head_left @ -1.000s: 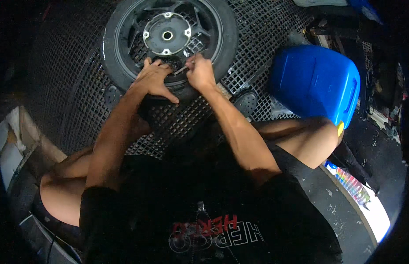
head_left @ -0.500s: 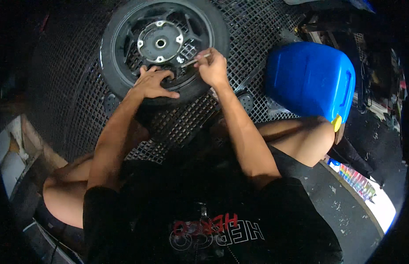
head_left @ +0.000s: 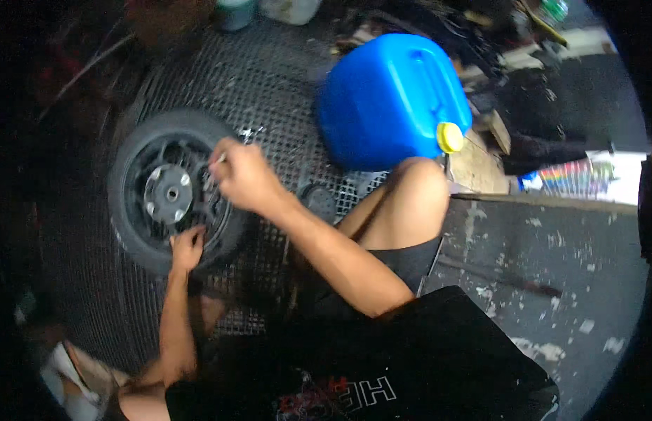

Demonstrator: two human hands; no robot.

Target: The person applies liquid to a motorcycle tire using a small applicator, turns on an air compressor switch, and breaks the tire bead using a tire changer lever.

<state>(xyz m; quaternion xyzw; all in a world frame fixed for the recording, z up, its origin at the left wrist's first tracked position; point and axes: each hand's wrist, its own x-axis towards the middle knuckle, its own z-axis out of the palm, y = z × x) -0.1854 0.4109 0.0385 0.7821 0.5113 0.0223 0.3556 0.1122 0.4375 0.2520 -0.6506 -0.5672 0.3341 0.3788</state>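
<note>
A motorcycle wheel [head_left: 122,210] with a black tyre, dark spokes and a grey hub lies flat on the black grid mat, left of centre. My left hand [head_left: 187,251] rests at the wheel's near side, by the rim and spokes, with its thumb and fingers apart. Over the wheel's right side, my right hand [head_left: 247,177] is raised and closed, blurred by motion. A small pale end of a thin stick-like tool [head_left: 221,160] shows at its fingers; most of the tool is hidden.
A blue jerrycan [head_left: 382,105] with a yellow cap [head_left: 450,138] stands beyond my right knee. Buckets [head_left: 234,14] are at the far edge. Wood pieces and clutter lie behind the jerrycan. A worn dark board [head_left: 508,274] stretches along my right side.
My view has swung right, so the wheel sits farther left and lower. My right hand has lifted off the rim with the thin tool; my left hand stays at the wheel.
</note>
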